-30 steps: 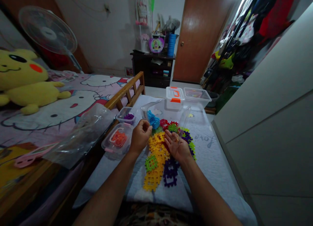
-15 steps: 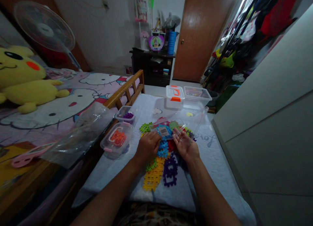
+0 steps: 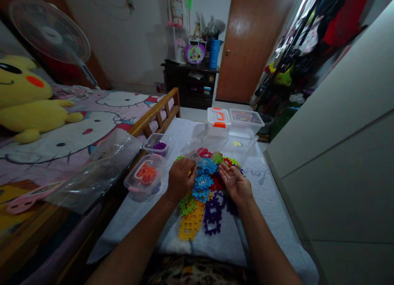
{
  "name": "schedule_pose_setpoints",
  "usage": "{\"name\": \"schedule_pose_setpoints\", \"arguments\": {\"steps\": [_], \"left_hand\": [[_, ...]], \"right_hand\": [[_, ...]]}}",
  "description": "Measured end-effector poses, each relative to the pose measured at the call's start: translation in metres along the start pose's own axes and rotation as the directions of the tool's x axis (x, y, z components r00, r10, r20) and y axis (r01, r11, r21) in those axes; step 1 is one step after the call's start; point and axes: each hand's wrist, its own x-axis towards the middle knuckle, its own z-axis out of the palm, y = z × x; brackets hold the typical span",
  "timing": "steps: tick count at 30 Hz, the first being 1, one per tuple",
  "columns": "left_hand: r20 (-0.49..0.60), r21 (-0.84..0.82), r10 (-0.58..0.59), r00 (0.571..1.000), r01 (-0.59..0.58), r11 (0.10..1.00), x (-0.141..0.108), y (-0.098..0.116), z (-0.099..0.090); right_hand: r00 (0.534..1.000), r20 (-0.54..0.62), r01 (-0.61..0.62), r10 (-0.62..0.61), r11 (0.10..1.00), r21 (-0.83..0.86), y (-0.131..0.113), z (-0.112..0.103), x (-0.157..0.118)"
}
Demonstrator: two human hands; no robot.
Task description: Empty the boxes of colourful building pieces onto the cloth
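Observation:
My left hand [image 3: 181,176] is closed, its fingers pinching the near edge of a clear plastic bag [image 3: 207,142] with a small pale label. The bag spreads out over the far side of a pile of coloured interlocking plastic pieces. Blue pieces [image 3: 203,182] lie between my hands, with red and green ones beyond. Nearer me are yellow lattice pieces [image 3: 191,223] and purple frame-shaped pieces [image 3: 212,217]. My right hand [image 3: 236,184] is open, palm turned up, at the right side of the pile, and I see nothing held in it.
Left of the pile stand a lidded clear box with orange pieces [image 3: 132,182] and an open box with purple pieces [image 3: 147,145]. Two clear boxes, one with orange latches [image 3: 218,118], stand at the far end. Another plastic bag [image 3: 98,166] lies over the wooden rail [image 3: 154,114].
My left hand has drawn a little to the left with the bag, and its label has shifted left, uncovering more blue pieces. My right hand stays open in nearly the same place.

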Motion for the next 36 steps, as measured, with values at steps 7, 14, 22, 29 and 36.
{"name": "schedule_pose_setpoints", "arguments": {"steps": [7, 14, 22, 29, 36], "left_hand": [[0.020, -0.504, -0.541, 0.841, 0.476, 0.720, 0.009, 0.007, -0.004], [0.307, -0.705, -0.727, 0.615, 0.659, 0.260, 0.018, 0.014, -0.006], [0.462, -0.712, -0.720, 0.517, 0.701, 0.046, 0.015, 0.014, 0.006], [0.557, -0.711, -0.715, 0.423, 0.688, -0.147, 0.017, 0.010, 0.008], [0.561, -0.705, -0.711, 0.425, 0.695, -0.140, 0.021, 0.009, 0.009]], "right_hand": [[0.985, -0.023, 0.162, -0.168, 0.971, -0.177, 0.003, 0.009, 0.000], [0.965, -0.041, 0.224, -0.258, 0.900, -0.374, 0.002, 0.034, 0.000], [0.952, 0.035, 0.236, -0.303, 0.657, -0.716, 0.000, 0.029, -0.002], [0.925, 0.066, 0.214, -0.375, 0.369, -0.905, -0.008, 0.033, -0.005], [0.857, 0.201, 0.308, -0.475, 0.160, -0.938, -0.010, 0.042, -0.006]]}}
